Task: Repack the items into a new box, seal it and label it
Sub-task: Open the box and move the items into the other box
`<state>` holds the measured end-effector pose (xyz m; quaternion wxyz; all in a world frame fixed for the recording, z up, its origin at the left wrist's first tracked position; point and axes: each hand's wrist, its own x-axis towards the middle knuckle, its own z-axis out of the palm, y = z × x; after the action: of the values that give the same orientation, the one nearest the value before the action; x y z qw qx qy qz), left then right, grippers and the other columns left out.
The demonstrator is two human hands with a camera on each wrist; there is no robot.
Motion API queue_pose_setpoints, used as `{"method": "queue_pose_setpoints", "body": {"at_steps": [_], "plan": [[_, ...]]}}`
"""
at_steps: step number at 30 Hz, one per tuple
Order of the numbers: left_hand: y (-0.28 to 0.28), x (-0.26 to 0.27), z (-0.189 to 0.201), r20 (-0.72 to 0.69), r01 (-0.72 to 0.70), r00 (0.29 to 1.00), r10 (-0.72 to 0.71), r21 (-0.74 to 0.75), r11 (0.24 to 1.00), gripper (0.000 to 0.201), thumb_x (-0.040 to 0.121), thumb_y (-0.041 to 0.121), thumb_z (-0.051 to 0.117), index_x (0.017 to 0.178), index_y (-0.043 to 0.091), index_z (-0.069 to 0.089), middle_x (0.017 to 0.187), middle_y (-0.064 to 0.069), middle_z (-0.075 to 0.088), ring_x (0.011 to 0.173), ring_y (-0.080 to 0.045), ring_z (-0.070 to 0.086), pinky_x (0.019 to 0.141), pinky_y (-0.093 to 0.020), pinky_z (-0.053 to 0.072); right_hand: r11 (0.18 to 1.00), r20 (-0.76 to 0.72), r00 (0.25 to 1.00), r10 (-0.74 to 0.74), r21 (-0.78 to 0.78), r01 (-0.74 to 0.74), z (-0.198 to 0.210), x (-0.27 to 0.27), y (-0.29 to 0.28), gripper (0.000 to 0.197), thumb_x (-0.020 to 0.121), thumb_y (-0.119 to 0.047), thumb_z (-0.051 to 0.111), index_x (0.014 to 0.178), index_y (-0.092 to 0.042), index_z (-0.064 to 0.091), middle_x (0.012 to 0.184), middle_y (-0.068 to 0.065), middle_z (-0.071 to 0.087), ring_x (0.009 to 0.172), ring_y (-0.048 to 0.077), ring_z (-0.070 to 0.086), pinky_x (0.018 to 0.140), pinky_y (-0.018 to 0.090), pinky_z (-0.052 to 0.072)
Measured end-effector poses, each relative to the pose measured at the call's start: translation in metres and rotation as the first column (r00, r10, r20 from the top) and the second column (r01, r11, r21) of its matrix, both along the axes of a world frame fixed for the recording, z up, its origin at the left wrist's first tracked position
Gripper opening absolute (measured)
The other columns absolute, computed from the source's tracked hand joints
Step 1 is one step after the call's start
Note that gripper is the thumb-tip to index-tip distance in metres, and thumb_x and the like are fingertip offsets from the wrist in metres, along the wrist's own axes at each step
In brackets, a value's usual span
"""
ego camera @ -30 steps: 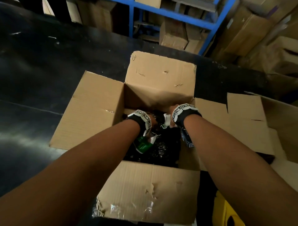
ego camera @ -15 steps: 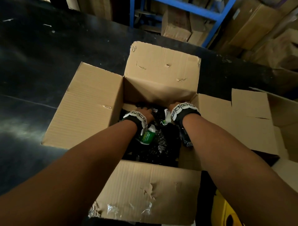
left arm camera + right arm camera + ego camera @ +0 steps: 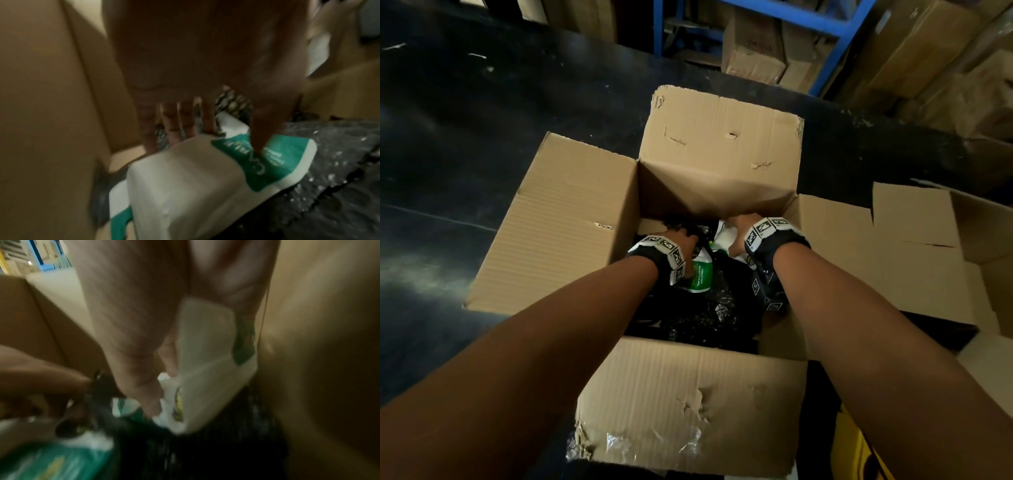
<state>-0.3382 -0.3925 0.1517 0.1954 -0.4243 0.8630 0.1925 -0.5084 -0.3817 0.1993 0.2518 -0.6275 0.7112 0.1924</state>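
Observation:
An open cardboard box [image 3: 565, 219] stands on the black table, lined with black bubble wrap [image 3: 698, 315]. Both hands reach down inside it. My left hand [image 3: 681, 240] grips a white-and-green pack [image 3: 700, 274] near the left wall. In the left wrist view the thumb lies on top of this pack [image 3: 185, 170] and the fingers [image 3: 174, 129] curl round its far end. My right hand [image 3: 738, 228] holds a second white pack [image 3: 722, 236] near the far right corner. In the blurred right wrist view that pack [image 3: 209, 361] sits pinched between thumb and fingers, close to the box wall.
A second open carton [image 3: 928, 246] lies against the box's right side. Behind the table [image 3: 465, 137] stand stacked cartons [image 3: 753, 51] and a blue rack [image 3: 839, 20]. A yellow object [image 3: 859, 452] shows at the lower right. The box's near flap [image 3: 688, 404] is torn.
Both hands have stayed inside the box and shifted slightly toward its far wall with their packs. The green-labelled pack has sunk a little lower under the left wrist.

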Motion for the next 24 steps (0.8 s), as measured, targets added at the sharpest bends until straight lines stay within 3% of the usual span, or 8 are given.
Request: {"method": "queue_pose_setpoints", "body": {"at_steps": [2, 4, 9, 14, 17, 21, 22, 24], "plan": [[0.001, 0.0, -0.001, 0.098, 0.098, 0.99, -0.098, 0.014, 0.995, 0.087, 0.063, 0.034, 0.081, 0.134, 0.017, 0.034, 0.131, -0.017, 0.043, 0.12, -0.039, 0.046, 0.095, -0.05, 0.045, 1.0, 0.024, 1.0, -0.015, -0.006, 0.015, -0.008, 0.004, 0.004, 0.066, 0.063, -0.036, 0.069, 0.126, -0.024, 0.054, 0.12, 0.01, 0.063, 0.106, 0.035, 0.062, 0.089, 0.042, 0.053], [0.005, -0.002, -0.001, 0.141, 0.09, 0.986, -0.093, 0.028, 0.996, 0.098, 0.06, 0.029, 0.085, 0.138, 0.016, 0.027, 0.136, -0.02, 0.037, 0.126, -0.041, 0.039, 0.096, -0.055, 0.043, 0.998, 0.047, 0.998, -0.047, -0.046, 0.049, -0.02, 0.007, 0.009, 0.057, 0.068, -0.037, 0.068, 0.122, -0.028, 0.053, 0.119, 0.01, 0.063, 0.106, 0.036, 0.061, 0.09, 0.042, 0.052], [0.003, -0.003, -0.005, 0.071, -0.024, 0.997, 0.021, 0.043, 0.999, 0.085, 0.064, 0.019, 0.083, 0.132, 0.007, 0.033, 0.128, -0.021, 0.05, 0.117, -0.039, 0.051, 0.095, -0.048, 0.046, 0.983, 0.086, 0.985, -0.149, -0.094, 0.157, -0.034, 0.005, 0.021, 0.073, 0.073, -0.036, 0.072, 0.138, -0.026, 0.04, 0.133, 0.011, 0.054, 0.12, 0.035, 0.054, 0.099, 0.038, 0.046], [0.001, 0.001, -0.005, -0.035, -0.183, 0.983, 0.182, -0.012, 0.983, 0.075, 0.069, 0.046, 0.076, 0.128, 0.013, 0.042, 0.123, -0.015, 0.055, 0.11, -0.035, 0.057, 0.086, -0.04, 0.048, 0.98, 0.109, 0.98, -0.165, -0.096, 0.176, -0.013, 0.001, 0.022, 0.051, 0.081, -0.037, 0.065, 0.127, -0.019, 0.054, 0.123, 0.011, 0.061, 0.113, 0.033, 0.057, 0.084, 0.029, 0.044], [0.003, 0.0, 0.002, -0.106, -0.279, 0.955, 0.278, 0.009, 0.96, 0.077, 0.067, 0.057, 0.071, 0.13, 0.021, 0.046, 0.126, -0.015, 0.055, 0.11, -0.037, 0.057, 0.09, -0.04, 0.05, 0.983, 0.114, 0.981, -0.158, -0.081, 0.167, 0.013, 0.005, 0.022, 0.035, 0.083, -0.036, 0.059, 0.114, -0.02, 0.06, 0.103, 0.009, 0.063, 0.101, 0.033, 0.061, 0.074, 0.028, 0.044], [0.006, -0.003, 0.026, -0.142, -0.313, 0.939, 0.313, 0.02, 0.949, 0.074, 0.068, 0.054, 0.072, 0.13, 0.021, 0.049, 0.125, -0.018, 0.052, 0.111, -0.04, 0.054, 0.093, -0.041, 0.048, 0.974, 0.129, 0.978, -0.164, -0.138, 0.181, 0.04, 0.008, 0.03, 0.019, 0.082, -0.037, 0.057, 0.085, -0.023, 0.045, 0.077, -0.003, 0.053, 0.087, 0.029, 0.061, 0.062, 0.027, 0.037], [0.007, -0.004, 0.034, -0.142, -0.322, 0.936, 0.322, 0.024, 0.946, 0.075, 0.07, 0.053, 0.072, 0.132, 0.019, 0.047, 0.125, -0.019, 0.051, 0.112, -0.04, 0.053, 0.095, -0.041, 0.048, 0.969, 0.136, 0.976, -0.172, -0.157, 0.192, 0.045, 0.01, 0.033, 0.02, 0.08, -0.037, 0.056, 0.083, -0.023, 0.042, 0.076, -0.002, 0.055, 0.089, 0.03, 0.062, 0.058, 0.027, 0.035], [0.01, -0.005, 0.05, -0.155, -0.341, 0.928, 0.339, 0.015, 0.94, 0.077, 0.07, 0.054, 0.071, 0.134, 0.017, 0.047, 0.126, -0.018, 0.05, 0.113, -0.039, 0.054, 0.095, -0.043, 0.048, 0.951, 0.145, 0.97, -0.198, -0.213, 0.226, 0.055, 0.013, 0.042, 0.021, 0.079, -0.039, 0.056, 0.089, -0.025, 0.044, 0.094, 0.006, 0.063, 0.096, 0.032, 0.061, 0.061, 0.029, 0.036]]}}
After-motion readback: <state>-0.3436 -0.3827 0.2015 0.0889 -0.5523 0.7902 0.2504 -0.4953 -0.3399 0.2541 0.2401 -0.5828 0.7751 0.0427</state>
